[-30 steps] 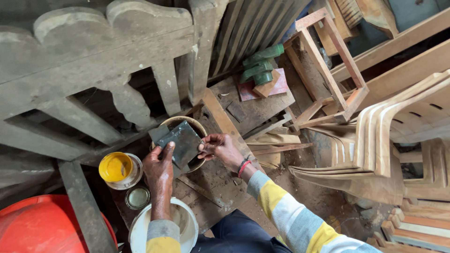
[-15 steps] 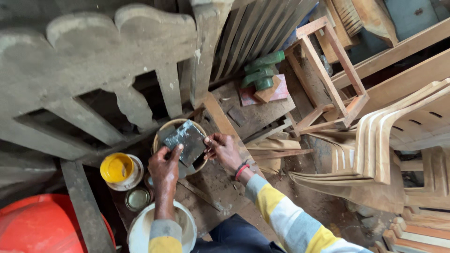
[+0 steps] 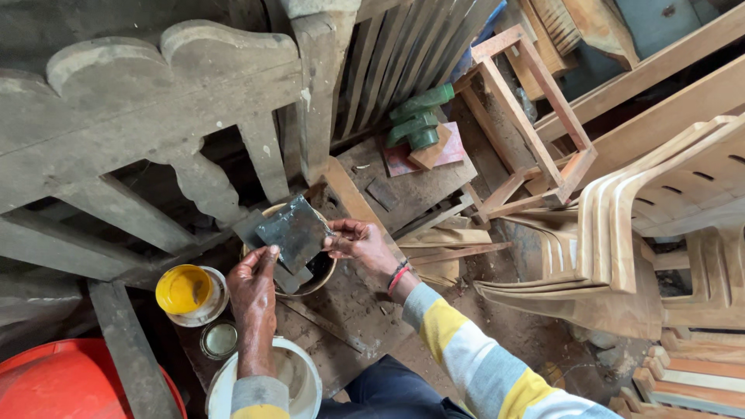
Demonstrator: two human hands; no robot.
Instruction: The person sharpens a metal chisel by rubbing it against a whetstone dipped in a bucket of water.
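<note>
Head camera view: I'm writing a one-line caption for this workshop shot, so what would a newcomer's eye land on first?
First, the two hands at centre: the left hand and right hand hold dark flat metal blades over a round tin of dark paste. Next, the bright yellow lid just left of them, and the red plastic tub in the bottom left corner. On the right stands a stack of tan plastic chairs.

Dull smeared metal plate (image 3: 293,230), rough wood bench (image 3: 349,310)

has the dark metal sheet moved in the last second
Yes. The sheet has risen slightly, from covering the bowl towards the wooden post.
</note>
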